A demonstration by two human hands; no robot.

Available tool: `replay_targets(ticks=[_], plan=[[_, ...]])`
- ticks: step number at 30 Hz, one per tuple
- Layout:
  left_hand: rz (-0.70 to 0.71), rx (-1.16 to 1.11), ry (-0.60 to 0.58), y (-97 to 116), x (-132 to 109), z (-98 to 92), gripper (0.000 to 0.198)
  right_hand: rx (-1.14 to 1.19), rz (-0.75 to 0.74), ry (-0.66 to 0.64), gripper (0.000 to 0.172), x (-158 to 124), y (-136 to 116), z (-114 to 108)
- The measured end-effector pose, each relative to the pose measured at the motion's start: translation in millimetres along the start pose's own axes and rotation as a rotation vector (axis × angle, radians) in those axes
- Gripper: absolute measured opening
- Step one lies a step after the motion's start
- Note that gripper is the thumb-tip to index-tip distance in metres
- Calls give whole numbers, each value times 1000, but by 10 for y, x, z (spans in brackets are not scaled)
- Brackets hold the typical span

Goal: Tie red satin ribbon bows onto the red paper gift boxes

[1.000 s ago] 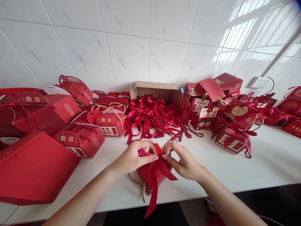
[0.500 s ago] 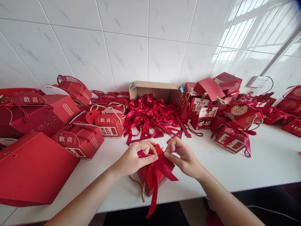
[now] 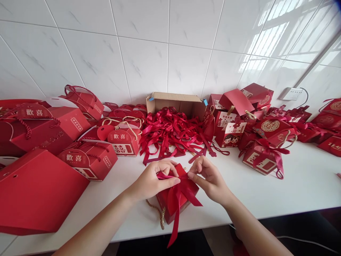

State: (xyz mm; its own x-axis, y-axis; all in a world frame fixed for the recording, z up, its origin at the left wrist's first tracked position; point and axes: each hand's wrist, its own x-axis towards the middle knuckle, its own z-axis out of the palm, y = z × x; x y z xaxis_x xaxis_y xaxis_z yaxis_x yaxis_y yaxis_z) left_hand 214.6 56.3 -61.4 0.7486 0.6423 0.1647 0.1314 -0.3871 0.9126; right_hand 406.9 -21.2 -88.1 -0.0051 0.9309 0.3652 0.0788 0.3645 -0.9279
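A small red gift box (image 3: pixel 171 203) rests at the table's front edge, with a gold rope handle (image 3: pixel 162 217) hanging at its left. Across its top runs a dark red satin ribbon (image 3: pixel 176 213), gathered in the middle, one tail dangling past the edge and another pointing right. My left hand (image 3: pixel 157 179) is closed, thumb and fingers pinching a ribbon loop on the left side of the gather. Opposite it, my right hand (image 3: pixel 206 177) pinches the ribbon between thumb and forefinger, its other fingers curled. The fingers partly hide the knot.
Behind the box, a cardboard carton (image 3: pixel 176 96) spills a heap of red ribbons (image 3: pixel 173 128). Red gift boxes (image 3: pixel 90 160) crowd the left, beside a large plain red box (image 3: pixel 39 195). More boxes stand right, including a ribbon-tied one (image 3: pixel 261 160). A power strip (image 3: pixel 291 94) is by the wall.
Almost nothing differs. Both hands keep their pinch on the ribbon, and the right hand has shifted very slightly to the right.
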Motion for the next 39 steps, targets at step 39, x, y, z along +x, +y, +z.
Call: replay_targets(ticks=[39], plan=[[-144, -15, -14, -5, -32, -52, 20, -99, 205, -75, 47, -4, -94, -161]])
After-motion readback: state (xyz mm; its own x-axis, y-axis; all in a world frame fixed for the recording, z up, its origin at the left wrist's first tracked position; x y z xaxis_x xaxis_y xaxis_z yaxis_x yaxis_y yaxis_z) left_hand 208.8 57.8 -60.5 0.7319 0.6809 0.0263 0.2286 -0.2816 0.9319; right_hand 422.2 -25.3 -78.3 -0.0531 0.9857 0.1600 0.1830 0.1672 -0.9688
